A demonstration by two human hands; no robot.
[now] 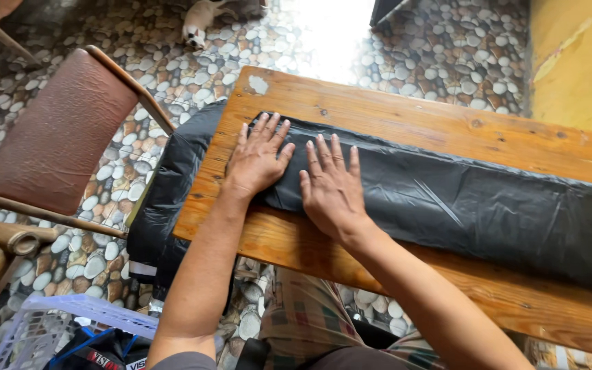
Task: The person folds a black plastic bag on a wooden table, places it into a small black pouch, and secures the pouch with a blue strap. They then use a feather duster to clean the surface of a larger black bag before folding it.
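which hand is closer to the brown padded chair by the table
Left. The left hand presses flat on the end of the black plastic sheet nearest the brown padded chair; the right hand lies beside it, farther away.

Wooden table with black plastic sheeting on it

The varnished plank table (405,116) stands on a pebble-patterned floor (125,157); a folded length of black plastic sheeting (474,205) lies along its top, one end spilling off the left edge, with a pale chipped patch near the far corner.
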